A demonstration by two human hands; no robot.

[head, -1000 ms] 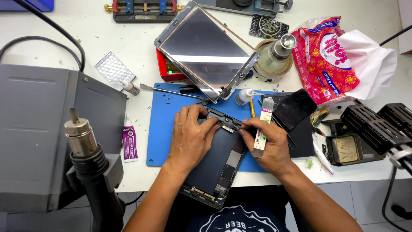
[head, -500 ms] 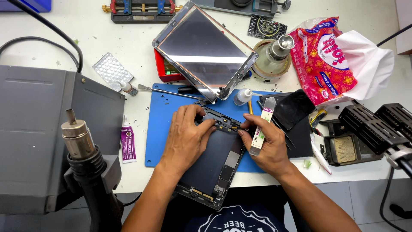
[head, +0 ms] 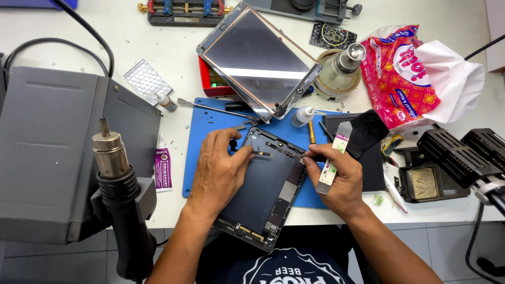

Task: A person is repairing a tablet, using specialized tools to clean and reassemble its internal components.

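Note:
An opened tablet body with dark inner parts showing lies tilted on a blue work mat, its near end hanging over the table edge. My left hand rests flat on the tablet's left side, its fingertips by a small flex part near the top. My right hand holds a white tube upright at the tablet's right edge, thumb and forefinger pinched near the top corner.
The tablet's detached screen leans on a red box behind the mat. A hot-air handle stands in front of a grey station at left. Small bottles, a metal pick, a pink-and-white bag and black tool holders surround the mat.
Both hands stay on the tablet; my fingers have shifted slightly near its top edge. The view has moved a little.

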